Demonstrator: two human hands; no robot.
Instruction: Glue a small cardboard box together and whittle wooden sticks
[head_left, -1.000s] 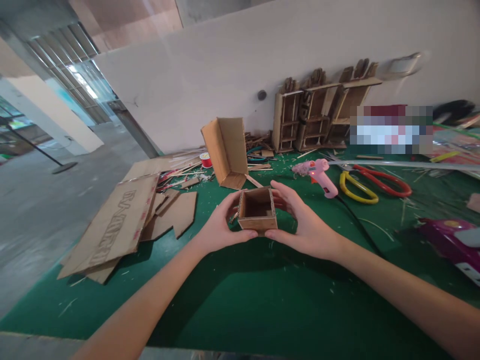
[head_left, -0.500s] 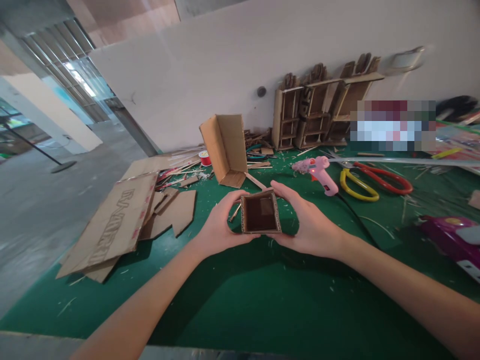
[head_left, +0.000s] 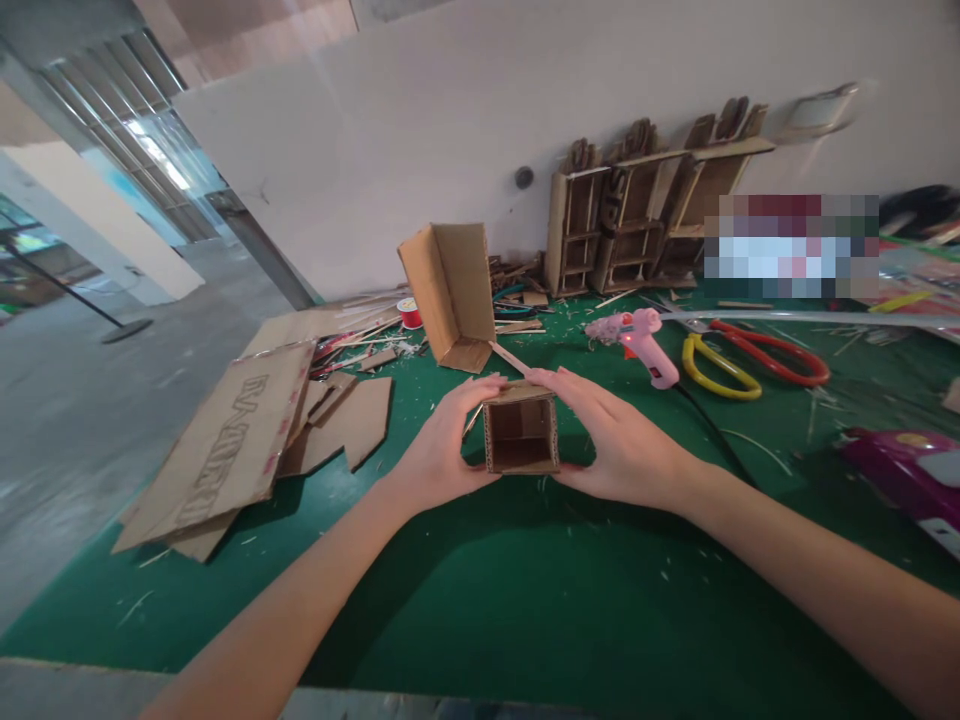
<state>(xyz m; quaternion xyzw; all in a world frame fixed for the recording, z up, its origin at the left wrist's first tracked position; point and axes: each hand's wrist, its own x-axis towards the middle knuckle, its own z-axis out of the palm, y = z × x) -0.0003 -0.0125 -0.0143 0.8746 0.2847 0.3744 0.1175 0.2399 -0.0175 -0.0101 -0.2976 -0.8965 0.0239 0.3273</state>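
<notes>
Between both palms I hold a small square cardboard box whose open end faces me, so its inner walls show. My left hand grips the left side, thumb low and fingers along the upper edge. On the other side my right hand does the same, its fingertips on the top face. Just behind the box stands a taller folded cardboard piece, open along one side. A thin flat stick lies between that piece and the box. The far end of the box is partly hidden.
Cut cardboard sheets lie left on the green table. To the right are a pink glue gun with a cord, scissors with yellow and red handles, and a purple object. Cardboard frames lean on the wall.
The box has tipped so that more of its top face and inside shows. My fingers have shifted slightly onto its upper edge. The things around it have stayed put.
</notes>
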